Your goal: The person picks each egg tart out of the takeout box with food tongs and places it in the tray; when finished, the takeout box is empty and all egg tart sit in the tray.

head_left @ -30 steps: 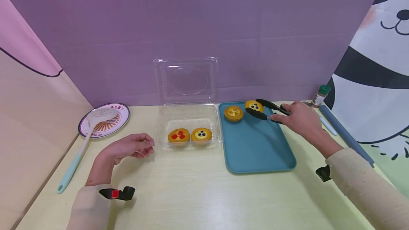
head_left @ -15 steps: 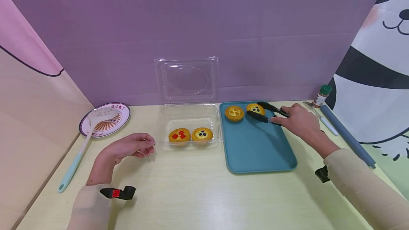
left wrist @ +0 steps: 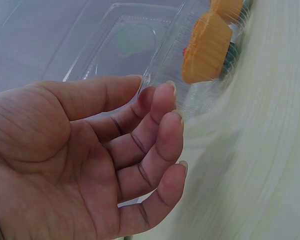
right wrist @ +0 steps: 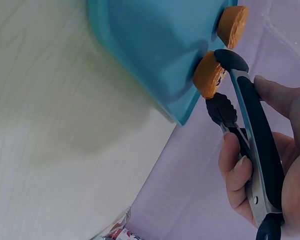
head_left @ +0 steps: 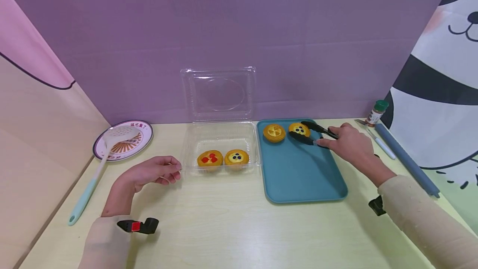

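My left hand (head_left: 158, 170) pinches the left rim of a clear hinged plastic box (head_left: 244, 130) between thumb and index finger. The box's lid (head_left: 220, 94) stands raised at the back. Inside sit a tart with red topping (head_left: 210, 159) and a tart with dark blue dots (head_left: 236, 157). My right hand (head_left: 351, 142) grips black-tipped tongs (right wrist: 260, 145). Their tips stand on either side of another blue-dotted tart (head_left: 298, 128) at the back of the blue tray (head_left: 302, 177). Left of it on the tray lies a tart with yellow topping (head_left: 274, 133).
At the left, a white skimmer (head_left: 89, 190) with a pale green handle leans across a patterned plate (head_left: 136, 146). Along the right edge are a green-capped jar (head_left: 376, 113), a small white-handled knife (head_left: 384, 146) and a blue-grey roll (head_left: 407, 159). A purple backdrop (head_left: 317, 53) rises behind.
The tongs and the blue-dotted tart on the tray have shifted slightly toward the front. The left hand keeps its place at the box's rim.
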Motion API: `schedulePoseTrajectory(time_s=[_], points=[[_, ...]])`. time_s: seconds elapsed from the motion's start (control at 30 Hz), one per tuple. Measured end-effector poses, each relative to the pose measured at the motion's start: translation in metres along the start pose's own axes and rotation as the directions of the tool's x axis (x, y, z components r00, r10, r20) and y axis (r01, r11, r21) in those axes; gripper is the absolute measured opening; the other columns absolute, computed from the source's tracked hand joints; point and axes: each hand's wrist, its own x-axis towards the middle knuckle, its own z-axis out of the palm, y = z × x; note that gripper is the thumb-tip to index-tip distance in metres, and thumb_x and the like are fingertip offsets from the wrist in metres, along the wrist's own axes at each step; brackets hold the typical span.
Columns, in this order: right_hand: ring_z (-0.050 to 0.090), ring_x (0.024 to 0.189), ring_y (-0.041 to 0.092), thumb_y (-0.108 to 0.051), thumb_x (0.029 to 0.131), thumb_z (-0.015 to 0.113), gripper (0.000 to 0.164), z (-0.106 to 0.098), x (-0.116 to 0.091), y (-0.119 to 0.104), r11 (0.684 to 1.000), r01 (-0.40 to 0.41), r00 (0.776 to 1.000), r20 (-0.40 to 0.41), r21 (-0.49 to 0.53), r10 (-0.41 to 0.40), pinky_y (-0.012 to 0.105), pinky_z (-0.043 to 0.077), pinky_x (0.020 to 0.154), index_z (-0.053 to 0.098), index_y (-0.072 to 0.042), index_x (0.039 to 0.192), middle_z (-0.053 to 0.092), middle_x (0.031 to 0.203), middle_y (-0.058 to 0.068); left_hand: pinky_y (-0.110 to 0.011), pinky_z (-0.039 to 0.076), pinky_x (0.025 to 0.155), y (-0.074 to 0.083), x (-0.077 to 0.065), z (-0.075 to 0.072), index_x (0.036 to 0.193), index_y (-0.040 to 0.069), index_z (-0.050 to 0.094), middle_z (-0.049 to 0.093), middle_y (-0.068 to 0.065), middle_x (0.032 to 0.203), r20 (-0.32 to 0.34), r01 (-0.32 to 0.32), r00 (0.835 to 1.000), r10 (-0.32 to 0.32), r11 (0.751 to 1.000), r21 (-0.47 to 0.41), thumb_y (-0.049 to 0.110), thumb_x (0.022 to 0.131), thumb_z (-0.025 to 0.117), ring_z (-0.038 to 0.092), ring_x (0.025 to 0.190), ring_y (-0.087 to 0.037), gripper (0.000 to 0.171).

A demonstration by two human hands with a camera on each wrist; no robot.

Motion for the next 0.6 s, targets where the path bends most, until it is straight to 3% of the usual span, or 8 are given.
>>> schedulePoseTrajectory(time_s=[0.6], points=[[0.06,0.084,0.032,-0.061,0.089,0.063,0.079,0.0018,-0.0004,0.0,1.0,0.007,1.0,-0.007,-0.009,-0.007,0.038,0.044,0.054,0.052,-0.003,0.143,0.055,0.119,0.026,-0.034,0.052,0.083,0.0006,-0.0006,0.0001,0.116,-0.006,0.053,0.066,-0.004,0.094,0.0,-0.003,1.0,0.003,1.0,-0.001,0.022,0.102,0.055,0.062,0.088,-0.02,0.031]])
